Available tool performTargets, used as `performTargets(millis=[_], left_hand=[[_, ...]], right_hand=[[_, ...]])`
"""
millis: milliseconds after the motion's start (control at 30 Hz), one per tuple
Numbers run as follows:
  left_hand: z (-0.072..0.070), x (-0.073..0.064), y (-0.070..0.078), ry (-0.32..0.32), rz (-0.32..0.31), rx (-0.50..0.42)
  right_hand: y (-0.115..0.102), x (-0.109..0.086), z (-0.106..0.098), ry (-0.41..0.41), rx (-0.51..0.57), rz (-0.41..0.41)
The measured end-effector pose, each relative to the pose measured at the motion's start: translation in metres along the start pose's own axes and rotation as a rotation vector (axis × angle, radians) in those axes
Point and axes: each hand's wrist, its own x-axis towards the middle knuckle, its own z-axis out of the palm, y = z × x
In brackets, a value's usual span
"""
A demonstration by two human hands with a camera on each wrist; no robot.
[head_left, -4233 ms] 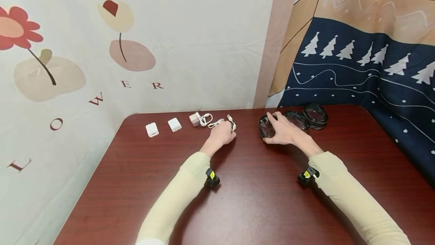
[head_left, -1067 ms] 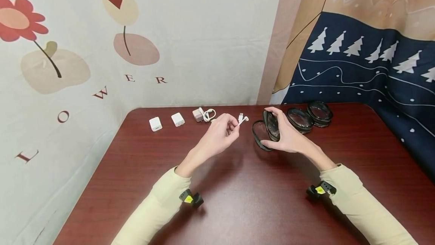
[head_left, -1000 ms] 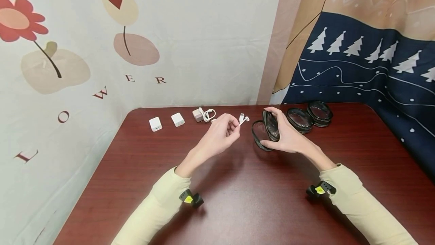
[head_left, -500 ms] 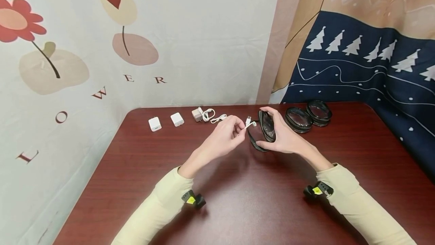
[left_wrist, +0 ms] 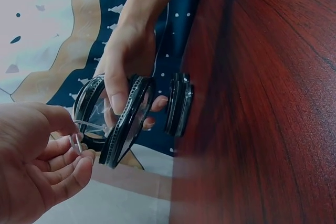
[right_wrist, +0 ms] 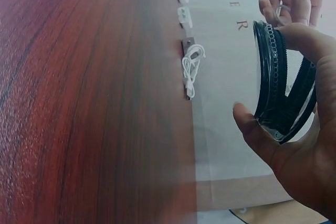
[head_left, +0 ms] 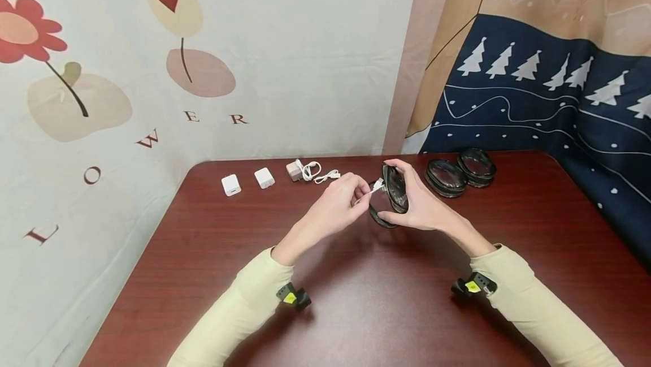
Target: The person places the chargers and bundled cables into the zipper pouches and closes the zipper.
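Observation:
My left hand (head_left: 341, 202) pinches a white USB cable (head_left: 377, 185) between thumb and fingers, its plug end at the mouth of a pouch. This round see-through zip pouch (head_left: 397, 189) with black trim is unzipped and spread apart in my right hand (head_left: 427, 203). In the left wrist view the cable (left_wrist: 90, 125) reaches in between the two halves of the pouch (left_wrist: 126, 121). From the right wrist, the pouch (right_wrist: 273, 77) shows as a V, with right thumb and fingers around its sides. Most of the held cable is hidden by the left hand.
Two more round black-trimmed pouches (head_left: 446, 178) (head_left: 476, 167) lie at the back right. Along the back left are two white charger plugs (head_left: 231, 185) (head_left: 264, 178). Beside them sit a greyish plug (head_left: 293, 171) and coiled white cables (head_left: 310, 172). A fabric-covered wall stands behind the table.
Earlier the pouch lay closed under my right hand; now it is lifted and opened. My left hand picked up a cable and, over the last second, moved right, bringing its plug to the pouch.

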Motion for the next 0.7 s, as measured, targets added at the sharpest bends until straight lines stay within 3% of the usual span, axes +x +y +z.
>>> performTargets(millis=[300,567,700], left_hand=[[0.0015,-0.0001,0.002,0.015,0.005,0.091],[0.0017,-0.0029,0.0012,0.059,0.037,0.21],[0.0023,-0.0031,0.0016,0.067,0.044,0.213]], right_hand=[[-0.0041,0.0003,0.0006,0.009,0.045,0.005],[-0.0068,-0.0004,0.0021,0.006,0.022,0.006],[-0.0074,-0.0006,0.0027,0.016,0.013,0.001]])
